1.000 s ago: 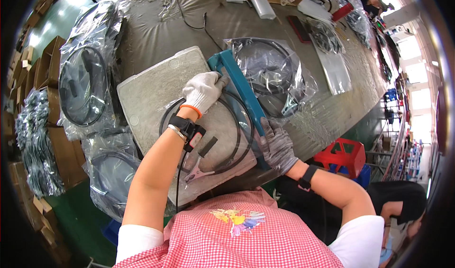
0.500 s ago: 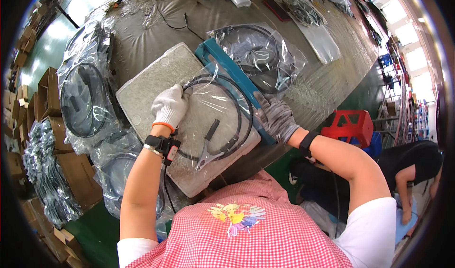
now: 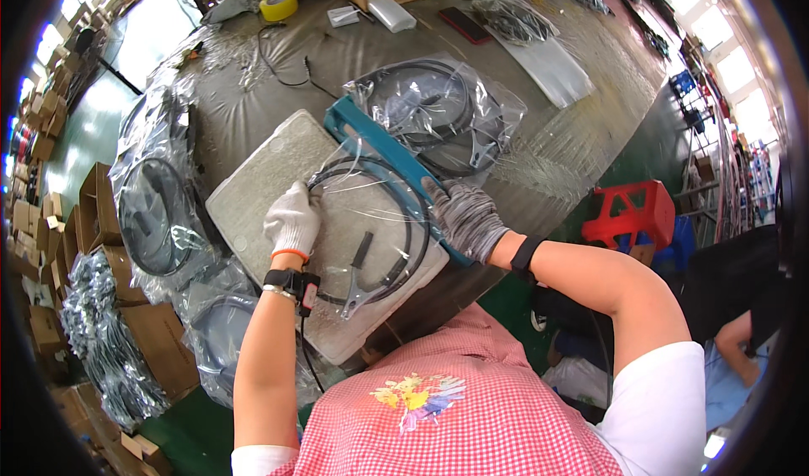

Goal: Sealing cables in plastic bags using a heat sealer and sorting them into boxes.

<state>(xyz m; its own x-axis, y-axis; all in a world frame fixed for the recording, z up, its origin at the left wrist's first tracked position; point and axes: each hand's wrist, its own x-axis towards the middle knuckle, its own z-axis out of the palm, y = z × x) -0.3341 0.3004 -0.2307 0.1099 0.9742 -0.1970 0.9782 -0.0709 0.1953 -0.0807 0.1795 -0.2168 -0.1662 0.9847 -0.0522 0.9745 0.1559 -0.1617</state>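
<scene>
1. Tabletop [image 3: 253, 114] draped in grey cloth carries a pale, textured rectangular pad [image 3: 270, 181], with a teal bar-shaped tool [image 3: 383, 152] running along the pad's far edge.
2. Beyond that bar lies a clear plastic bag holding a coiled black cable [image 3: 438, 114]; more bagged coils [image 3: 156, 206] are heaped at the left, beside stacked brown cardboard boxes [image 3: 101, 215].
3. A yellow tape roll [image 3: 280, 6] sits at the tabletop's far side, and a red plastic stool [image 3: 636, 215] stands on the green floor to the right.
4. On the pad rests a coiled black cable with metal clips inside a clear plastic bag [image 3: 371, 232].
5. Left hand [image 3: 292, 220], in a white glove with a black wrist strap, presses flat on the bag's left edge, fingers loosely bent; a true grip cannot be told.
6. Right hand [image 3: 466, 216], in a grey glove, lies spread open on the teal bar at the bag's right edge, holding nothing.
</scene>
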